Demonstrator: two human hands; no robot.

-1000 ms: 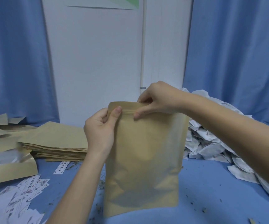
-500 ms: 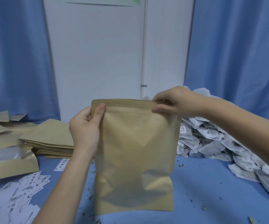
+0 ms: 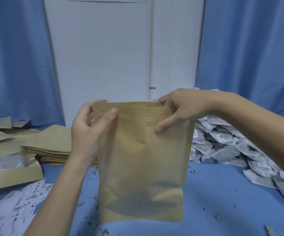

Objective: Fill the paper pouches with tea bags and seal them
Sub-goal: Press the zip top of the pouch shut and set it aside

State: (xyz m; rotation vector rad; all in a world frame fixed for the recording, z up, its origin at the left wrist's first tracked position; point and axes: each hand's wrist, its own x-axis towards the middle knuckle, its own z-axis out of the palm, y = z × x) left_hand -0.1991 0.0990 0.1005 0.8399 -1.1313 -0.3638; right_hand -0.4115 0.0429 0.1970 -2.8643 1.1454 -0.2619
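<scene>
A brown paper pouch (image 3: 143, 167) stands upright on the blue table (image 3: 214, 198) in front of me, bulging with a dark shadow low inside. My left hand (image 3: 88, 132) pinches its top left corner, thumb across the zip strip. My right hand (image 3: 178, 109) pinches the top right corner, thumb on the front, fingers behind the rim. The top edge looks slightly parted. A heap of white tea bags (image 3: 226, 147) lies to the right, partly hidden by my right arm.
A stack of flat empty pouches (image 3: 52, 147) sits at the left, with a windowed pouch (image 3: 10, 169) lying in front of it. Printed paper labels (image 3: 18, 206) are scattered at the front left. Loose tea crumbs dot the table. Blue curtains and a white wall stand behind.
My right hand slid along the top strip from the left part to the right corner. The pouch shifted slightly left, then back to centre; my left hand kept its corner.
</scene>
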